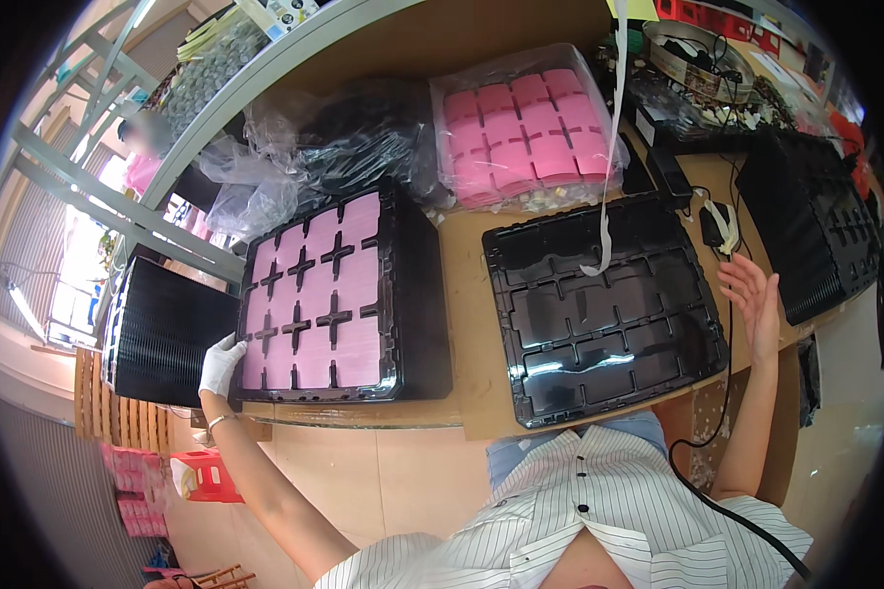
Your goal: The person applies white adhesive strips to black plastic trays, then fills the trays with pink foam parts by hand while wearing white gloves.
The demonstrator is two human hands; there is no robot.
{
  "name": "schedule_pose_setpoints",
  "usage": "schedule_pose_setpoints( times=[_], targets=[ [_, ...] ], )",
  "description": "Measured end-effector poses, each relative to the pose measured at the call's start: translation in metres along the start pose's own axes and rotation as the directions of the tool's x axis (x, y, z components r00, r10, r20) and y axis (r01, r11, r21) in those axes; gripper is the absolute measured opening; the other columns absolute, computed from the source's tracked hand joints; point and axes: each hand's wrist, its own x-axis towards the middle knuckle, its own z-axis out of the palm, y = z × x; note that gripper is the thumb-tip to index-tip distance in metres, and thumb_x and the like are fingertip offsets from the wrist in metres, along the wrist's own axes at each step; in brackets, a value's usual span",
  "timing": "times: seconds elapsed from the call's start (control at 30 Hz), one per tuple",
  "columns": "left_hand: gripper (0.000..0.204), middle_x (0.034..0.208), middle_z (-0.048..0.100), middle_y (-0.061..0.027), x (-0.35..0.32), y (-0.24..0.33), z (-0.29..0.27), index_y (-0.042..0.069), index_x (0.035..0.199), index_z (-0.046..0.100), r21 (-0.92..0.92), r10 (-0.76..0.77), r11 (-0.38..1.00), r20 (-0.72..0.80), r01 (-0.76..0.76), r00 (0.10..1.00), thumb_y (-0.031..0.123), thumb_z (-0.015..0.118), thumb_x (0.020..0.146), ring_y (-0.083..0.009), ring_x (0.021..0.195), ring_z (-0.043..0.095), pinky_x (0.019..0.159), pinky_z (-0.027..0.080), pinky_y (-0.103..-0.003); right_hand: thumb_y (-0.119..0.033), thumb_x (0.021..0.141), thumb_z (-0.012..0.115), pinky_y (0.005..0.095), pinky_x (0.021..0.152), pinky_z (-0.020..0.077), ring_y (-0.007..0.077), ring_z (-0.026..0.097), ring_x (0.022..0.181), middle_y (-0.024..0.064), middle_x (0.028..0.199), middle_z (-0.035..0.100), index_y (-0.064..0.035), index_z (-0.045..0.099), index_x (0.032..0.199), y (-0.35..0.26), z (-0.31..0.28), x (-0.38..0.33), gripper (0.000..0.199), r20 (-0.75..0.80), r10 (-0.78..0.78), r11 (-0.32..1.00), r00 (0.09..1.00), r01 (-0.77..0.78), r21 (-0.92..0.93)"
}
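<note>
Cardboard-topped table (465, 294), pink-topped tray stack (314, 291) against gloved left hand (222, 366), grip unclear, right hand (754, 302) spread

The brown bench (469, 329) bears pink-filled trays (349, 293) at nine o'clock, bagged sheets (525, 128) at twelve, a black tray (614, 306) at three.

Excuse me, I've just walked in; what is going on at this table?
A person is standing at a cardboard-covered table. Their white-gloved left hand is at the left edge of a black plastic tray stack with flat pink pieces on top, seemingly touching it. The bare right hand is raised, fingers spread, apparently holding nothing, right of a glossy black compartmented plastic tray. Behind that tray sits a clear plastic bag of pink pieces.
</note>
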Motion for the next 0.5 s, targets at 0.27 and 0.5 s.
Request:
schedule_pose_setpoints(
  times=[0.27,0.5],
  targets=[
    [0.045,0.122,0.064,-0.0169,-0.097,0.228,0.121,0.001,0.13,0.058,-0.099,0.586,0.779,-0.239,-0.619,0.775,0.017,0.07,0.09,-0.0231,0.107,0.065,0.095,0.05,-0.031,-0.025,0.104,0.046,0.0328,0.104,0.0413,0.0197,0.056,0.118,0.0157,0.13,0.058,0.0016,0.039,0.144,-0.058,0.138,0.074,0.048,0.384,-0.342,0.919,0.858,0.221,0.327],
    [0.056,0.092,0.069,-0.018,-0.186,0.353,0.237,-0.003,0.104,0.065,-0.127,0.835,0.55,0.118,-0.826,0.537,0.046,0.077,0.08,-0.0273,0.079,0.069,0.073,0.055,-0.034,-0.003,0.086,0.072,0.0208,0.072,0.0513,0.0085,0.066,0.078,0.0023,0.088,0.069,-0.0034,0.065,0.095,-0.072,0.182,0.059,0.011,0.385,-0.168,0.939,0.907,0.029,0.343]
  ],
)
